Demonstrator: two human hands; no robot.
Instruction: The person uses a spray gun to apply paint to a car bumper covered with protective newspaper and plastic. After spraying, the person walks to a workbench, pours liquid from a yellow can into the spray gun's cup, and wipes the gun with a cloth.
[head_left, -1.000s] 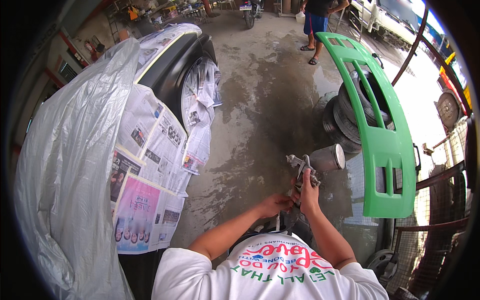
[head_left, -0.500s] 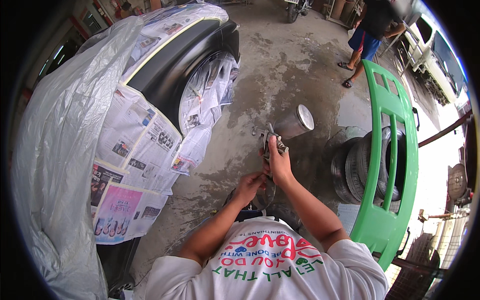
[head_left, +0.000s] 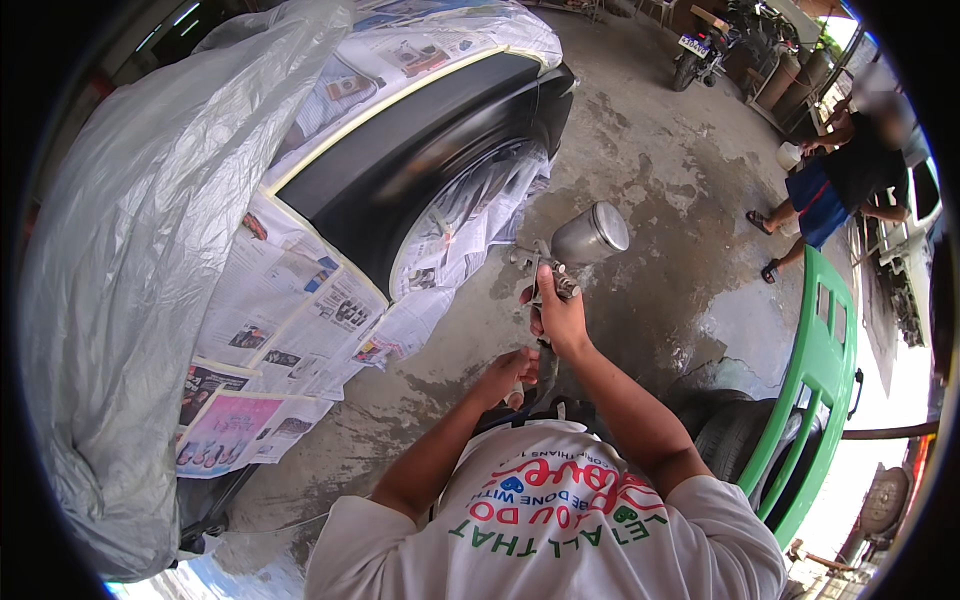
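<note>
My right hand (head_left: 560, 318) is wrapped round the grip of a metal spray gun (head_left: 562, 284), with its silver paint cup (head_left: 592, 234) tilted to the upper right. The gun's nozzle faces left, toward the car. From under the grip a dark hose (head_left: 547, 372) runs down toward my waist. My left hand (head_left: 510, 376) is beside this hose, its fingers curled closed; what they hold, if anything, is hidden. To the left stands a car's black fender panel (head_left: 420, 150), bordered by taped masking newspaper (head_left: 290, 290).
Grey plastic sheeting (head_left: 130, 260) drapes the car at far left. On the right stand a green bumper-like panel (head_left: 812, 375) and black tires (head_left: 735, 435). A person (head_left: 845, 175) is at the upper right, near a motorcycle (head_left: 705, 50). The concrete floor (head_left: 650, 160) has wet patches.
My view has turned left, so the car, green panel and person appear farther right. My left hand has dropped slightly away from the gun's grip. The right hand keeps hold of the spray gun.
</note>
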